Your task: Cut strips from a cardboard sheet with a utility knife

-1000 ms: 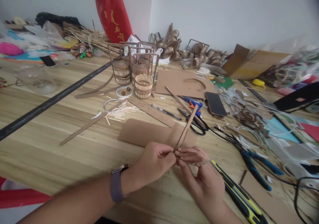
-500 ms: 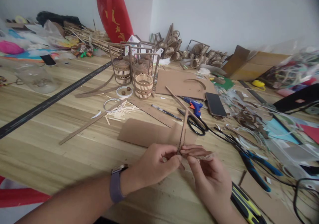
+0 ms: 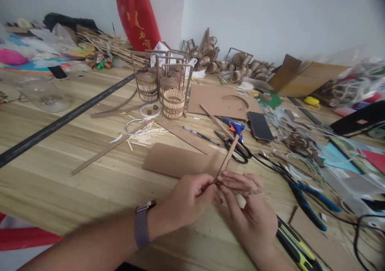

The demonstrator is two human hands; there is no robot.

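Both hands meet low in the middle of the head view, over the table. My left hand (image 3: 188, 196), with a watch on its wrist, pinches a narrow cardboard strip (image 3: 229, 155) between thumb and fingers. My right hand (image 3: 251, 210) grips the same strip just beside it, its fingers bent around the lower part. The strip's long end points up and away, over black scissors (image 3: 240, 150). Part of the strip is hidden by the fingers. Just beyond the hands lies a flat cardboard piece (image 3: 174, 158).
Small slatted baskets (image 3: 173, 102) stand in the middle, near rings and loose sticks (image 3: 150, 133). A blue glue gun (image 3: 236, 127) and a phone (image 3: 260, 126) lie beyond the scissors. Pliers (image 3: 309, 206) and a yellow-black cutter (image 3: 296, 245) lie at the right.
The strip's upper end has tilted right and now points toward the glue gun. My right fingers have moved and now cover more of the strip's lower part.
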